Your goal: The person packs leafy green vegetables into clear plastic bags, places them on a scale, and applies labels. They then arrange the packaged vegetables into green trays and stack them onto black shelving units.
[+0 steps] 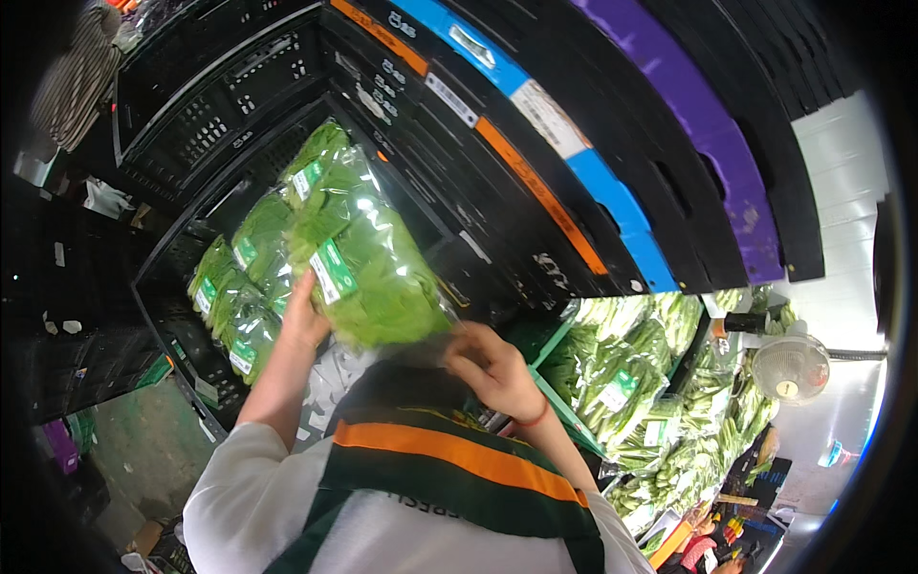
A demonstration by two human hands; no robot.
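A clear plastic bag of leafy greens with a green and white label is raised in front of me, partly blurred. My left hand grips its left edge, thumb beside the label. At the bag's lower right corner, my right hand has its fingers curled on the loose plastic; the exact contact is blurred. Behind and left of it, several similar bags lie in a black plastic crate. The raised bag hides part of the crate.
Stacked black crates with orange, blue and purple bands rise close on the right. Bagged green vegetables fill green-edged crates at lower right, near a fan. More black crates stand at left beside the floor.
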